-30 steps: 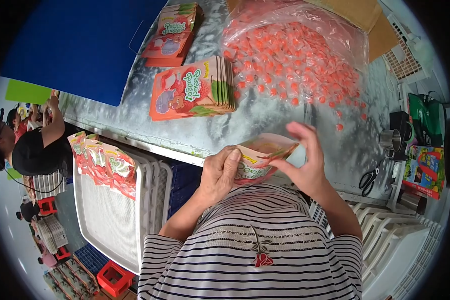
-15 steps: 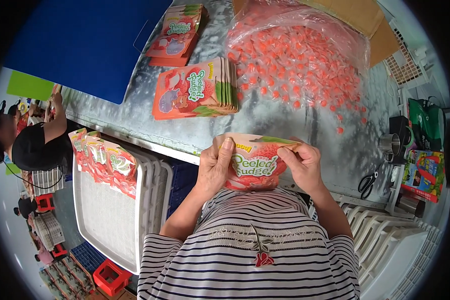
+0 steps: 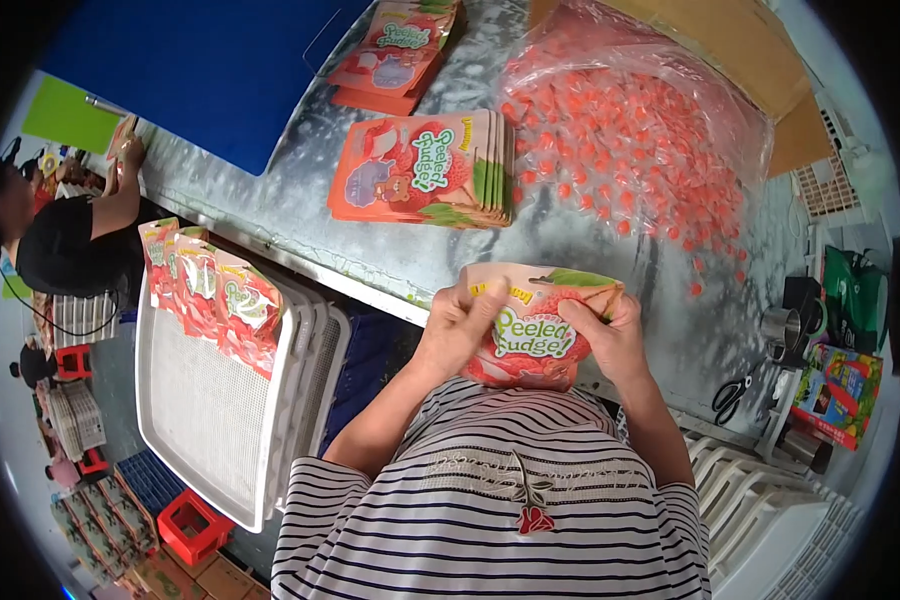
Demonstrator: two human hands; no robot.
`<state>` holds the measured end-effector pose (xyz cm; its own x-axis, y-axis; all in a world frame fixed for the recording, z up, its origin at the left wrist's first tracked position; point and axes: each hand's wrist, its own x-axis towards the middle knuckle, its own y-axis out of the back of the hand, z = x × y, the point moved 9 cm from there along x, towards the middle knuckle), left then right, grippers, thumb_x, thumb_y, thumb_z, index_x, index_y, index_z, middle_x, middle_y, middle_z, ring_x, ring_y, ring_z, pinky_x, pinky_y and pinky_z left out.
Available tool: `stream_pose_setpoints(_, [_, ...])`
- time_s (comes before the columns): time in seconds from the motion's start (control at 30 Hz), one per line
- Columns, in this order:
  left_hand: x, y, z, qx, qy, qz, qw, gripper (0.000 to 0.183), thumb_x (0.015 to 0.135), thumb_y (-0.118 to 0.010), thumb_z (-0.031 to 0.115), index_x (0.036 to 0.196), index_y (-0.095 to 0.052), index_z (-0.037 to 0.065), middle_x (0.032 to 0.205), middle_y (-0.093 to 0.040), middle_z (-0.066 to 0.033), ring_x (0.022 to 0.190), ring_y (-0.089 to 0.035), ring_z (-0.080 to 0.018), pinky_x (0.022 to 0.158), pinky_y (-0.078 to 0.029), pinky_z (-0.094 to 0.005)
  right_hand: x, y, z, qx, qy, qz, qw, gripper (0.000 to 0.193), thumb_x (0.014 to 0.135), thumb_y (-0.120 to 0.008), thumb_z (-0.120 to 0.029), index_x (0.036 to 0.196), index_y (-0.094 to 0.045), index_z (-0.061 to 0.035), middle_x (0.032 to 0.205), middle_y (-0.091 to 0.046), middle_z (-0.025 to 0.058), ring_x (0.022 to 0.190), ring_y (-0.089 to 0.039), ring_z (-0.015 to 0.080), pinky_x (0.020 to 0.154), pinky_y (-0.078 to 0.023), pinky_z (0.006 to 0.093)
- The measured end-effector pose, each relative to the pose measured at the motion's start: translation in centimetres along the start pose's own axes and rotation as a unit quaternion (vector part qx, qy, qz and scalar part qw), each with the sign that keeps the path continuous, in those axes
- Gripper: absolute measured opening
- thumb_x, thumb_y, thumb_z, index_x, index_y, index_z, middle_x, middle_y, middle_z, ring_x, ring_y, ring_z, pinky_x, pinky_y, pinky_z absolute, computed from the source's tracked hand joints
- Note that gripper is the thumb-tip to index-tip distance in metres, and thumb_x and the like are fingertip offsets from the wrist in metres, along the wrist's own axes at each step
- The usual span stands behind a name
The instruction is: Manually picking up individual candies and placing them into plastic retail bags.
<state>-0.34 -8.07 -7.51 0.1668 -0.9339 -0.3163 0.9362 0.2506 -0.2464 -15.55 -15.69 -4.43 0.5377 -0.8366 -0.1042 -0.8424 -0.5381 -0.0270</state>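
Observation:
A red and pink candy pouch point(image 3: 535, 345) is held upright in front of my body, its printed front facing me. My left hand point(image 3: 462, 325) grips its upper left edge, thumb on the front. At the upper right edge my right hand point(image 3: 610, 330) pinches it the same way. The pouch's back and most fingertips are hidden. Beyond it on the table lies a fanned stack of flat pouches point(image 3: 395, 175). To that stack's right, red wrapped candies point(image 3: 610, 150) spill from a clear plastic bag point(image 3: 710, 85).
More flat pouches point(image 3: 400, 60) lie beside a blue panel point(image 3: 190, 70). At left, stacked white trays point(image 3: 195, 420) carry several filled pouches point(image 3: 215, 300). Black scissors point(image 3: 732, 398) and a metal cup point(image 3: 780, 325) are at right. White plastic trays point(image 3: 750, 490) stand below. A co-worker point(image 3: 70, 235) is at far left.
Both hands still hold the pouch, which now sits slightly further right in the picture. The whole view has shifted and tilted a little. My left thumb lies further over the pouch's front.

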Motion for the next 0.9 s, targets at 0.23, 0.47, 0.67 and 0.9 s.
stream_pose_setpoints(0.23, [0.4, 0.3, 0.0, -0.044, -0.033, 0.01, 0.998, 0.022, 0.089, -0.067, 0.011, 0.105, -0.067, -0.005, 0.089, -0.07, -0.0049, 0.078, -0.06, -0.0062, 0.069, -0.051, -0.0228, 0.5, -0.9, -0.3, -0.076, 0.017, 0.01, 0.997, 0.009, 0.087, -0.062, -0.001, 0.088, -0.069, 0.005, 0.073, -0.067, -0.0003, 0.063, -0.057, 0.0025, 0.056, -0.045, 0.0199])
stream_pose_setpoints(0.47, [0.2, 1.5, 0.8, -0.057, -0.061, 0.043, 0.996, 0.027, 0.086, -0.069, 0.015, 0.105, -0.067, -0.003, 0.069, -0.064, 0.0017, 0.055, -0.051, -0.0017, 0.048, -0.04, -0.0195, 1.1, -1.1, 0.2, -0.182, 0.021, -0.024, 0.983, 0.018, 0.087, -0.061, -0.003, 0.072, -0.067, 0.005, 0.069, -0.066, -0.001, 0.058, -0.053, 0.0028, 0.053, -0.041, 0.0205])
stream_pose_setpoints(0.67, [0.3, 4.3, -1.2, -0.073, -0.116, 0.049, 0.989, 0.019, 0.094, -0.062, 0.017, 0.097, -0.067, -0.001, 0.071, -0.06, 0.0031, 0.064, -0.044, -0.0004, 0.054, -0.04, -0.0204, 1.8, -4.0, -0.7, -0.041, -0.028, -0.018, 0.999, 0.015, 0.087, -0.06, -0.002, 0.076, -0.068, 0.0048, 0.069, -0.067, 0.0016, 0.061, -0.056, 0.0043, 0.055, -0.044, 0.0208])
stream_pose_setpoints(0.9, [-2.8, 9.2, 0.5, -0.103, -0.147, 0.125, 0.976, 0.026, 0.096, -0.059, 0.02, 0.08, -0.065, 0.001, 0.063, -0.053, 0.005, 0.057, -0.043, -0.0013, 0.049, -0.036, -0.0208, 3.7, -9.0, -2.4, -0.077, 0.005, -0.08, 0.994, 0.02, 0.089, -0.058, -0.003, 0.075, -0.068, 0.0064, 0.074, -0.068, 0.0035, 0.063, -0.057, 0.004, 0.057, -0.046, 0.0212])
